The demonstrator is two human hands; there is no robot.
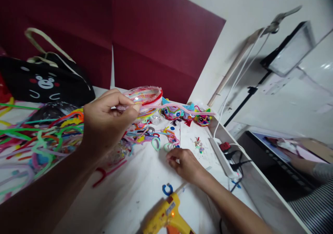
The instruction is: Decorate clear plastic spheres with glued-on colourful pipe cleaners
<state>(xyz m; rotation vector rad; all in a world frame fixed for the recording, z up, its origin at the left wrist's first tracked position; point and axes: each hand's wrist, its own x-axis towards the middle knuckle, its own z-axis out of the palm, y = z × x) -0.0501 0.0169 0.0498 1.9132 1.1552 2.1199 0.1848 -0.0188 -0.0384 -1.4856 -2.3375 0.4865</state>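
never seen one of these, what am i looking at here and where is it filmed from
No machine here: these are a person's two bare hands, in one picture from a camera worn on the head, looking forward and down. The left hand pinches a pink strip. The right hand is over the white table; whether it holds anything is unclear. On the table lie loose colourful strips, a yellow glue gun, small bright heads and a power strip. A black bag is at the left.
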